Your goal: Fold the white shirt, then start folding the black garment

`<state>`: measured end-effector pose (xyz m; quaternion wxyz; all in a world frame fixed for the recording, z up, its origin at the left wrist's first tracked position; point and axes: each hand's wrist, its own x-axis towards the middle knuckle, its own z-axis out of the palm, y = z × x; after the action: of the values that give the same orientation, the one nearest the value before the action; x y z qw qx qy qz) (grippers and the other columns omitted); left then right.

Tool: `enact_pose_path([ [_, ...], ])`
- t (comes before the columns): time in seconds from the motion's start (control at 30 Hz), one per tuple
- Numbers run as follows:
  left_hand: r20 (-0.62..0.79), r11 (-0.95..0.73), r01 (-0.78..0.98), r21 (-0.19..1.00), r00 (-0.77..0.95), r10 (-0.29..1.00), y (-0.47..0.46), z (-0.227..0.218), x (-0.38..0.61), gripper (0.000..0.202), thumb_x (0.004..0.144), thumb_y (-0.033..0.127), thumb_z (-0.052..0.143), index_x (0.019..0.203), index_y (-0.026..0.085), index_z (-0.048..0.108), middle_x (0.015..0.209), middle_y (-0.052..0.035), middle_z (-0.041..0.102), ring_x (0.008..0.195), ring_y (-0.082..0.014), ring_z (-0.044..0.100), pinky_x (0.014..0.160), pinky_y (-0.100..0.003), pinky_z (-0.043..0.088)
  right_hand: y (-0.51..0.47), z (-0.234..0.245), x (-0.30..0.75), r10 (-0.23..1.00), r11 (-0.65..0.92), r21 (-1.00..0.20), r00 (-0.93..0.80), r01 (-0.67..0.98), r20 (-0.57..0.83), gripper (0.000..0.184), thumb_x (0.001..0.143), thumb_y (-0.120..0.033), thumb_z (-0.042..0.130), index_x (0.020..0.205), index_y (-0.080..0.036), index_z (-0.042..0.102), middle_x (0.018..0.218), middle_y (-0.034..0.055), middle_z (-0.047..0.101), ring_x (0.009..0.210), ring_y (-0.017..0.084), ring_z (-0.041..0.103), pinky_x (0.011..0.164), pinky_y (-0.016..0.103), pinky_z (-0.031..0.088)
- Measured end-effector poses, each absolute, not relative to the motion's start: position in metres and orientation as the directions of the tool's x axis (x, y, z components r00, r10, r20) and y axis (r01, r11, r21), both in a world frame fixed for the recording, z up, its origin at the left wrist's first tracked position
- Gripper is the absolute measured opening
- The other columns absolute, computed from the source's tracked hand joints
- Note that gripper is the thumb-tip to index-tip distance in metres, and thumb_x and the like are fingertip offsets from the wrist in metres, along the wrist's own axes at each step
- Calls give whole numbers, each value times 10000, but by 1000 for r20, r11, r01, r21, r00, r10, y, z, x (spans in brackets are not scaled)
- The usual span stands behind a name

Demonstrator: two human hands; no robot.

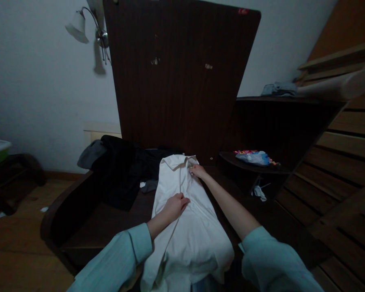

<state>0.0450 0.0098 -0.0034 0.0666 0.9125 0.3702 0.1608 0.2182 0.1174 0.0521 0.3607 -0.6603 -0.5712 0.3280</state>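
A white shirt (pixel 187 231) lies lengthwise down the middle of the dark table (pixel 109 221), its collar toward the far edge and its lower end hanging over the near edge. The left hand (pixel 174 205) rests at the middle of the shirt, curled into a loose fist with a fold of cloth caught in it. The right hand (pixel 197 171) reaches further, to just below the collar, with its fingers drawn close together on the cloth; in this dim light I cannot tell whether they pinch it or only press on it. Both sleeves are pale blue.

A heap of dark clothes (pixel 118 174) lies at the table's far left corner, just beside the shirt. A colourful bag (pixel 253 157) lies on a low shelf (pixel 231 159) to the right, well apart. A wall lamp (pixel 88 26) hangs up left.
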Motion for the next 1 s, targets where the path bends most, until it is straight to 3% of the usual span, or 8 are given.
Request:
enact_pose_path([
  [0.13,247,-721,654,230,677,693,4,-2,44,260,860,218,388,1003,232,603,846,-49,548,771,-161,546,691,-245,425,138,68,201,990,-113,-910,122,400,-70,296,787,-345,495,544,-179,464,432,-1,526,409,113,507,433,212,395],
  [0.23,239,-714,664,223,672,700,2,-1,44,260,854,221,395,1007,235,604,843,-48,547,767,-157,545,691,-241,429,145,80,183,993,-121,-936,29,331,-118,347,795,-464,475,614,-168,493,549,70,601,512,156,577,485,254,449],
  [0.33,235,-712,661,235,673,702,2,-1,43,260,848,217,403,1012,238,604,843,-47,547,777,-157,545,696,-242,430,153,100,172,998,45,-990,-41,134,39,365,826,-514,390,781,-182,536,816,85,644,724,155,613,593,248,474],
  [0.43,246,-720,649,246,676,694,3,-1,43,262,853,223,400,1017,239,603,842,-46,545,776,-157,546,695,-242,429,160,117,173,980,192,-981,52,-33,190,334,869,-454,314,900,-210,540,995,64,609,867,134,589,656,230,459],
  [0.53,243,-718,651,247,676,696,3,0,42,262,856,225,400,1019,239,604,846,-48,544,778,-163,545,690,-244,426,163,120,185,963,168,-985,204,48,174,233,846,-350,381,857,-199,558,926,43,620,808,117,585,638,211,441],
  [0.67,238,-722,646,247,682,692,2,2,43,258,858,220,398,1009,234,607,843,-51,541,782,-169,545,689,-251,422,161,106,202,950,88,-984,284,155,130,37,707,-188,538,690,-164,559,662,8,596,604,103,541,539,195,409],
  [0.9,248,-717,656,236,673,697,-1,2,44,237,831,161,388,997,222,546,886,-48,532,785,-163,543,683,-247,419,166,79,185,966,36,-975,242,220,91,140,561,-40,579,529,-165,525,427,-57,465,429,79,441,446,191,360],
  [1.0,288,-609,744,277,540,791,-1,1,44,258,763,144,440,1020,167,465,952,-85,525,835,-187,543,713,-269,423,169,74,175,973,51,-976,209,212,96,128,556,-25,564,533,-152,558,433,-44,492,429,80,452,445,190,362],
])
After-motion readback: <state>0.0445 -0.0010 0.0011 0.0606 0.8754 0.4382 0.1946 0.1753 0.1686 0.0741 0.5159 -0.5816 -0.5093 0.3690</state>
